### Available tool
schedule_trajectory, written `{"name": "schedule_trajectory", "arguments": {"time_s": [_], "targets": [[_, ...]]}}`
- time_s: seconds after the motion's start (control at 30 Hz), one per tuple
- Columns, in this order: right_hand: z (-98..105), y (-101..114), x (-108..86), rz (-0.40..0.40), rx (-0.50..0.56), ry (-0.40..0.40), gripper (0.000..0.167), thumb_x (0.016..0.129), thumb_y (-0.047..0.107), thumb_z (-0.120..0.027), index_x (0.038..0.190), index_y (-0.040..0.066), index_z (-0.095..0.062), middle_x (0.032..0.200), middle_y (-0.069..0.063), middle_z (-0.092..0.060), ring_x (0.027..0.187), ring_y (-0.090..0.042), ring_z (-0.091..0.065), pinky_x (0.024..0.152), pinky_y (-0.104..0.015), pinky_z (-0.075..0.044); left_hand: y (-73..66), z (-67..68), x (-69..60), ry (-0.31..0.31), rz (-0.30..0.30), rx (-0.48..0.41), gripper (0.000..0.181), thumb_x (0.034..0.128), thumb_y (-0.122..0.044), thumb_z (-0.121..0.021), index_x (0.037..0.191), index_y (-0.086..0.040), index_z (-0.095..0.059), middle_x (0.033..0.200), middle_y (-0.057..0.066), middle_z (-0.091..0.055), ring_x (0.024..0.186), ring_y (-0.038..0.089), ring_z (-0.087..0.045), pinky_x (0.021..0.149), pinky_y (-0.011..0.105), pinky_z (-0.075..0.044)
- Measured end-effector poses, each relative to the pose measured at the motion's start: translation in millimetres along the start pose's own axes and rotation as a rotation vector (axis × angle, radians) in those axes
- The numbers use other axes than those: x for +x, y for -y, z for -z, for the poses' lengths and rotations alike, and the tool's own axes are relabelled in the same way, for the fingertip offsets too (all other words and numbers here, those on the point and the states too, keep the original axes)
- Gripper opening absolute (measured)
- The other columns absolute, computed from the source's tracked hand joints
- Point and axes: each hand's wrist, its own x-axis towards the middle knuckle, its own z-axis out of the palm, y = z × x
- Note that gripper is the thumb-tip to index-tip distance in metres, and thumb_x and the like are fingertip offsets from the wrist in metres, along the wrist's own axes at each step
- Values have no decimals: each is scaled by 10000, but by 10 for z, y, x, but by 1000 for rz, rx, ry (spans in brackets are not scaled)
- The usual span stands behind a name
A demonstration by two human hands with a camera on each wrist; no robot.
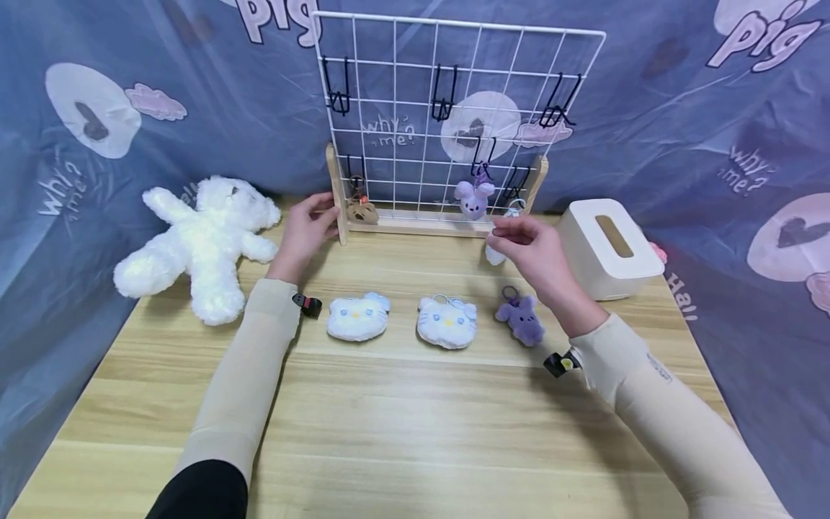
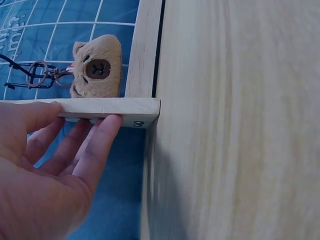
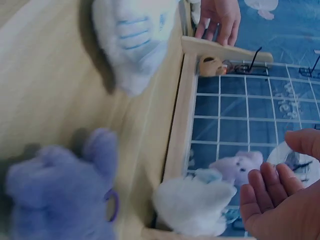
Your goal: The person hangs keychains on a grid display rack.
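Observation:
A white wire grid rack (image 1: 415, 144) stands on wooden feet at the back of the table. My left hand (image 1: 308, 234) grips its left wooden side post (image 2: 110, 106), thumb on one side and fingers on the other. Beside that post hangs a brown plush keychain (image 2: 102, 67). My right hand (image 3: 275, 200) has its fingers loosely bent and holds nothing, near a white plush keychain (image 3: 195, 205) at the rack's lower right; in the head view it partly covers that plush. A light purple plush keychain (image 1: 474, 200) hangs on a hook to its left.
Two white cat-face plushes, left (image 1: 358, 317) and middle (image 1: 447, 322), and a purple plush keychain (image 1: 521, 319) lie in front. A white teddy bear (image 1: 210, 245) lies left; a white tissue box (image 1: 609, 249) stands right. Black hooks (image 1: 444, 94) hang higher on the grid.

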Motion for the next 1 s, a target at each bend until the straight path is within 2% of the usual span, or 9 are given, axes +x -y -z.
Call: {"name": "schedule_trajectory", "arguments": {"time_s": [0.17,0.47,0.67,0.83,1.0], "targets": [[92,-125,-49,-25,41,1,446,1041,109,-792,1422,-88,-670,986,221,-730,975,56,-714,903,-40,-605,-1,2,5,1,6,2,457,1163,-153,-618,1610,-60,-584,1543,221,-616,1254,278,-673,1108,413,-700],[260,-352,-128,-58,-3,8,463,1046,130,-789,1431,-89,-655,1005,223,-717,980,44,-677,890,-30,-591,-20,-6,-8,1,13,-8,465,1162,-153,-621,1615,-59,-578,1551,221,-612,1239,257,-668,1098,396,-704],[323,-561,-148,-117,-110,31,497,1043,178,-802,1455,-62,-660,1145,56,-733,996,39,-651,843,-30,-572,-8,-11,-7,1,0,-5,465,1159,-154,-627,1609,-51,-581,1547,233,-614,1242,271,-672,1091,391,-706],[351,-710,-154,-158,-226,89,479,1063,214,-783,1446,-48,-668,1267,-141,-737,973,41,-634,810,-40,-564,20,-2,-3,-2,7,-19,458,1157,-138,-625,1604,-44,-584,1540,231,-617,1222,262,-674,1000,283,-724],[368,-779,-156,-172,-311,127,463,1051,230,-804,1396,-60,-698,1309,-236,-756,951,4,-623,761,-72,-552,30,-6,10,-7,-10,-25,459,1153,-135,-632,1598,-31,-586,1532,248,-622,1206,250,-683,954,237,-724]]}}
